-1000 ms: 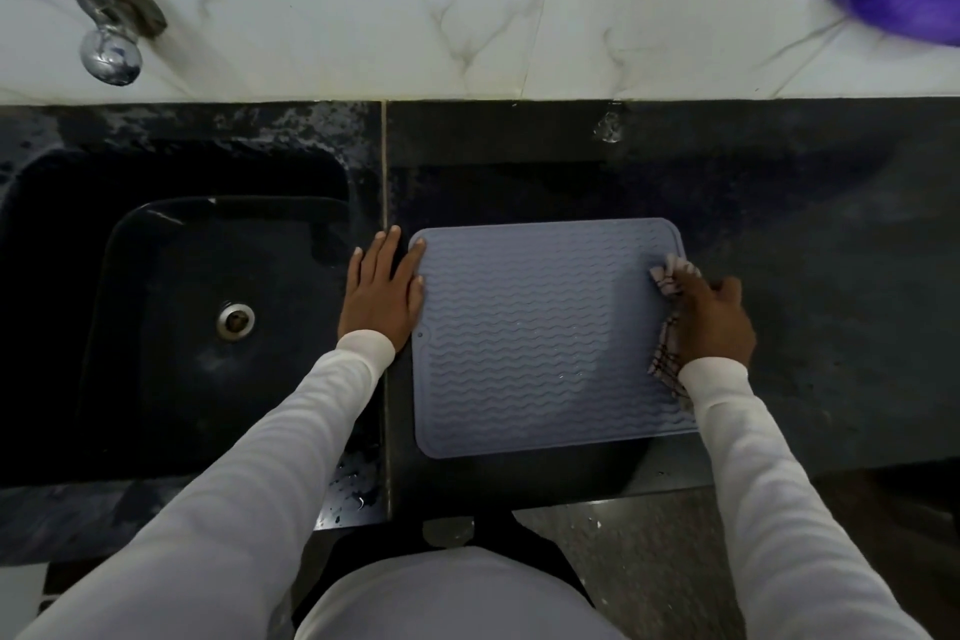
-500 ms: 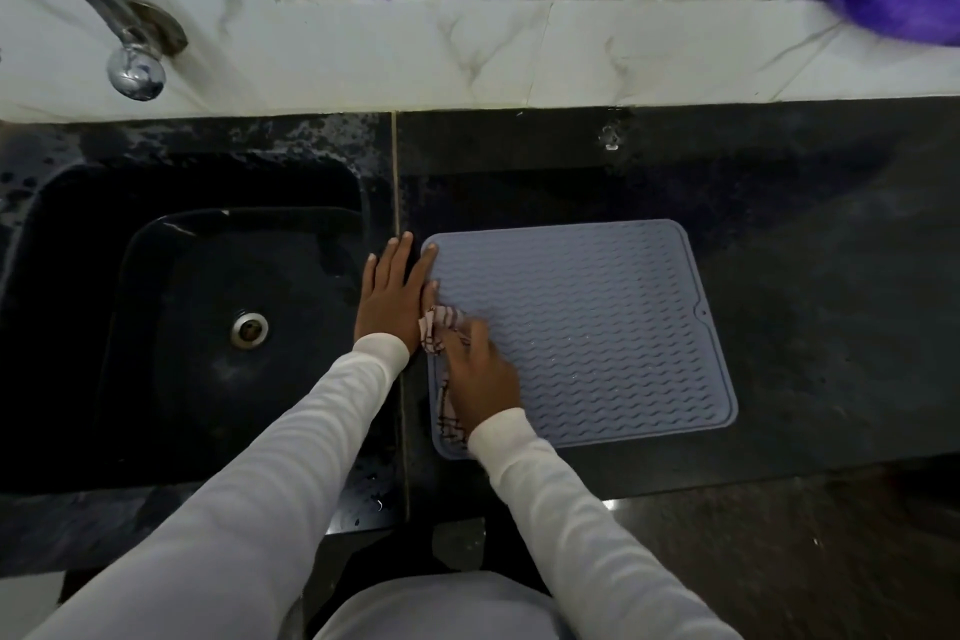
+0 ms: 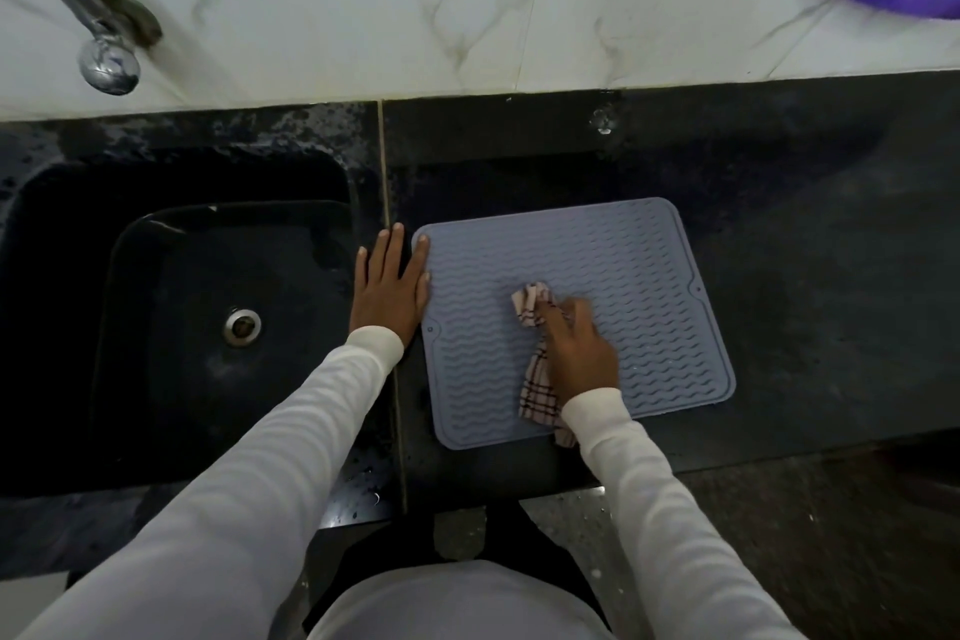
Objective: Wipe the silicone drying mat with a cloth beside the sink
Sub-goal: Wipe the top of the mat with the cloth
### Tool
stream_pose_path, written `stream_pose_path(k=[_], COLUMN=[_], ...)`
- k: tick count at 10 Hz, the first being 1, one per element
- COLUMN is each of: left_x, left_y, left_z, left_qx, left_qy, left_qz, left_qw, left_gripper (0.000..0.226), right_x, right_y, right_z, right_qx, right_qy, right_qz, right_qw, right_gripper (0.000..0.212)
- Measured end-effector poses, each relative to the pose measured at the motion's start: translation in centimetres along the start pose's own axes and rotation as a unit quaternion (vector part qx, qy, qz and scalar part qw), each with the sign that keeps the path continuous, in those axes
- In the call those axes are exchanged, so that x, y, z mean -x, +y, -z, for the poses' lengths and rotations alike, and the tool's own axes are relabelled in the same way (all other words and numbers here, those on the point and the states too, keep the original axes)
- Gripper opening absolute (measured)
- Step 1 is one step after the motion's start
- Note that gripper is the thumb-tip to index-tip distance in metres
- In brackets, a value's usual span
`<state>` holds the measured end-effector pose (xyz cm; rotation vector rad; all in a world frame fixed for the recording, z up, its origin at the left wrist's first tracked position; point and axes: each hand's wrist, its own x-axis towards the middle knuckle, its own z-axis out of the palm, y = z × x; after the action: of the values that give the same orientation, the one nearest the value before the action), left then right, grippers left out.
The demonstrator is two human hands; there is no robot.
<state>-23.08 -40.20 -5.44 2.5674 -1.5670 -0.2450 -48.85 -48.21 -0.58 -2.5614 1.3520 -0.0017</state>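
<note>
Wiping the silicone drying mat

Left hand lies flat, pinning the mat's edge against sliding; right hand grips the checked cloth mid-mat.

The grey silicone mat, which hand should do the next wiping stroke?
Right. The right hand already holds the checked cloth on the grey ribbed silicone mat. The left hand lies flat at the mat's sink-side edge, probably steadying it.

Home kitchen, sink side.
Shown by black stone basin, curved chrome tap, dark granite table, white marble-tiled backsplash.
</note>
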Motion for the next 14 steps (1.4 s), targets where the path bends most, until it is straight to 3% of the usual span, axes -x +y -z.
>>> stream_pose_path(k=[2, 6, 8, 9, 10, 11, 12, 13, 14], left_x=[0.0, 0.0, 0.0, 0.0, -0.1, -0.2, -0.3, -0.1, 0.2], left_y=[0.1, 0.0, 0.1, 0.2, 0.2, 0.4, 0.5, 0.7, 1.3], left_z=[0.0, -0.2, -0.1, 0.1, 0.5, 0.8, 0.9, 0.9, 0.4], left_qx=[0.007, -0.004, 0.015, 0.028, 0.056, 0.092, 0.107, 0.103, 0.1], left_qy=[0.002, 0.008, 0.015, 0.015, 0.013, 0.015, 0.017, 0.018, 0.025], left_qz=[0.001, 0.004, 0.005, 0.009, 0.021, 0.043, 0.048, 0.041, 0.054], left_qw=[1.0, 1.0, 1.0, 0.999, 0.998, 0.995, 0.993, 0.994, 0.993], left_gripper=[0.054, 0.056, 0.056, 0.056, 0.056, 0.057, 0.056, 0.055, 0.054], right_x=[-0.7, -2.4, -2.8, -2.7, -2.7, -2.6, -2.1, -1.5, -0.7], right_y=[4.3, 16.1, 16.0, 14.6, 9.9, 3.4, -3.5, -9.2, -11.3], right_z=[2.4, 4.6, 4.9, 6.0, 6.9, 5.8, 2.4, -0.2, -1.2], right_qx=[-0.06, 0.031, 0.028, -0.029, -0.087, -0.135, -0.121, -0.083, -0.054], right_qy=[-0.002, 0.028, 0.011, 0.04, 0.088, 0.063, 0.021, -0.016, -0.056], right_qz=[-0.088, -0.146, -0.163, -0.181, -0.139, -0.06, 0.059, 0.097, 0.072], right_qw=[0.994, 0.988, 0.986, 0.982, 0.982, 0.987, 0.991, 0.992, 0.994], right_gripper=[0.032, 0.047, 0.048, 0.042, 0.037, 0.049, 0.075, 0.063, 0.056])
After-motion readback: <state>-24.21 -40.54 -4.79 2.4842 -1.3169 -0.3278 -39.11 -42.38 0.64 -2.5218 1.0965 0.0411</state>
